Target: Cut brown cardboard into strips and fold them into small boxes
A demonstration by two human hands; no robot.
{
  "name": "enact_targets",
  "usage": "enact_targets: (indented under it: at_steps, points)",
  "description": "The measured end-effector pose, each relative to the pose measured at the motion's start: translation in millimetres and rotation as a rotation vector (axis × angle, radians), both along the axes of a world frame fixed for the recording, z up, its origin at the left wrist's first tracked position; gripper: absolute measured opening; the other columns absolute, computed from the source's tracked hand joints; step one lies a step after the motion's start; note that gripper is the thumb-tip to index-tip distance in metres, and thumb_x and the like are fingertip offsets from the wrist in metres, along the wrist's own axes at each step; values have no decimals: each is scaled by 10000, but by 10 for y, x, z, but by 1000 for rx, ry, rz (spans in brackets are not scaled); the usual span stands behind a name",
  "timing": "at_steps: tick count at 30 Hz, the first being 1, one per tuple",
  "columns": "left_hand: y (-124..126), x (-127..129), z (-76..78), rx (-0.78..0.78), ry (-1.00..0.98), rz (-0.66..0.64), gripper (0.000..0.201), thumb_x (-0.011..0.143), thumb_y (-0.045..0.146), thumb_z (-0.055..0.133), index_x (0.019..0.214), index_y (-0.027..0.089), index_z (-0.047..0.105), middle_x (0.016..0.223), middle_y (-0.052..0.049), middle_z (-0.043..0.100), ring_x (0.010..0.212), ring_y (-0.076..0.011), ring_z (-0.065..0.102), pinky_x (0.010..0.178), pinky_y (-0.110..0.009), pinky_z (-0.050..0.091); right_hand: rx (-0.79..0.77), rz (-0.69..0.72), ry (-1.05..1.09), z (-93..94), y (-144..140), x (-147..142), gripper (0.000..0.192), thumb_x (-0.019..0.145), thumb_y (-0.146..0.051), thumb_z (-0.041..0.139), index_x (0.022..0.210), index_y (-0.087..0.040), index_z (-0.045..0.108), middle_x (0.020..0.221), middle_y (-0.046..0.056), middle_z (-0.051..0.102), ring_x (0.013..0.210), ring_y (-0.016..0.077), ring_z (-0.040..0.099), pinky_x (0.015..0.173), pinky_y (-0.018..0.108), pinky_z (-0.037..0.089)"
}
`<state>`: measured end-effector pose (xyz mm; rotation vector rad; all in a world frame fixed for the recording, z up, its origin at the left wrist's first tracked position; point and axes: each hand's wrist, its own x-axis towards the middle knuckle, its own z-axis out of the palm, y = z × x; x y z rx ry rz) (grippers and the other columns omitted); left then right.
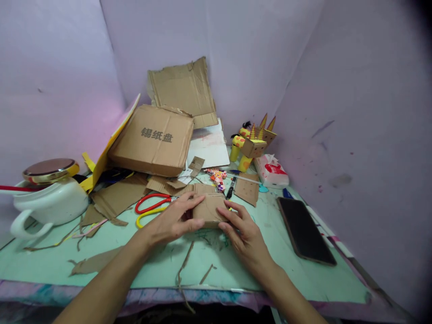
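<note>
A small brown cardboard box (209, 209) lies near the table's middle, held from both sides. My left hand (177, 216) grips its left side, the thumb along the front edge and the fingers over the top. On the right side, my right hand (241, 225) is closed on the same box with its fingertips. Just behind my left hand lie scissors (153, 203) with one red and one yellow handle, their blades mostly hidden. Beyond the box are a patterned orange and white piece (218, 177) and a flat cardboard piece (247, 189).
A large cardboard box (153, 139) and a torn cardboard sheet (184, 90) stand at the back. Giraffe-like yellow figures (254, 148) stand by a tissue pack (272, 171). At right lies a phone (305, 229); at left stands a white pot (54, 202). Cardboard scraps (97, 261) litter the table.
</note>
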<state>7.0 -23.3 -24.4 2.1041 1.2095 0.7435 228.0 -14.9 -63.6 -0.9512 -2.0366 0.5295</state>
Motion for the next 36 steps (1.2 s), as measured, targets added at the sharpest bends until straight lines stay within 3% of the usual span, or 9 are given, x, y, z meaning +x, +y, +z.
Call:
enact_targets:
  at_steps: [7,12,15,17,23,27,30,32,36]
  points:
    - [-9,68,20,20,35,119,556,768,369,552,1286,192,454,1386,-129,375,1224,-284,390,967,-426,364,-57,-21,41,78,80,-28,274,774,-307,607,1041,-249,630,1152,92,515,993,219,575,874,391,473]
    - [-32,62,41,14,86,156,538,792,347,519,1296,175,442,1418,-130,337,1277,-292,318,1016,-459,294,-46,9,15,101,127,-49,279,763,-343,610,1008,-209,614,1185,120,471,1141,250,474,958,413,392]
    - [-38,52,20,88,141,135,541,799,350,515,1305,181,428,1473,-114,225,1326,-287,210,1054,-485,210,-85,61,-24,84,137,-50,293,799,-351,556,1037,-181,528,1373,156,316,1287,261,317,1010,422,332]
    - [-35,50,-2,113,184,109,548,812,349,503,1325,186,398,1461,-109,261,1328,-272,202,1068,-490,170,-124,115,-40,68,165,-43,316,815,-365,530,1060,-174,471,1400,175,283,1306,254,291,1011,416,335]
    - [-64,45,-64,62,245,113,568,839,400,460,1365,237,323,1456,-74,287,1331,-278,197,1074,-513,154,-21,191,-119,-6,316,-74,732,679,-561,612,1290,-226,390,1392,176,268,1301,325,289,1003,468,341]
    - [-53,-11,46,-48,262,113,608,813,470,483,1370,321,290,1475,-28,241,1340,-309,173,1059,-529,192,28,225,-108,-70,361,-116,602,740,-539,555,1265,-261,451,1405,149,210,1307,329,272,979,457,378]
    - [164,-33,219,-69,202,156,534,851,485,395,1350,302,341,1474,-29,246,1326,-277,238,1058,-469,239,33,243,-111,-101,373,-113,547,747,-498,577,1237,-274,484,1408,136,196,1287,335,310,960,457,400]
    - [424,4,294,7,192,266,481,884,430,321,1299,215,436,1409,-73,379,1269,-246,349,1039,-420,288,40,237,-121,-108,380,-105,545,734,-477,604,1232,-287,490,1412,130,195,1275,343,333,950,458,412]
    - [949,172,219,83,379,230,290,791,237,451,978,152,654,971,-127,664,993,-280,538,887,-432,392,116,243,-90,-116,404,-92,606,714,-441,645,1272,-336,434,1434,103,190,1276,340,339,943,434,429]
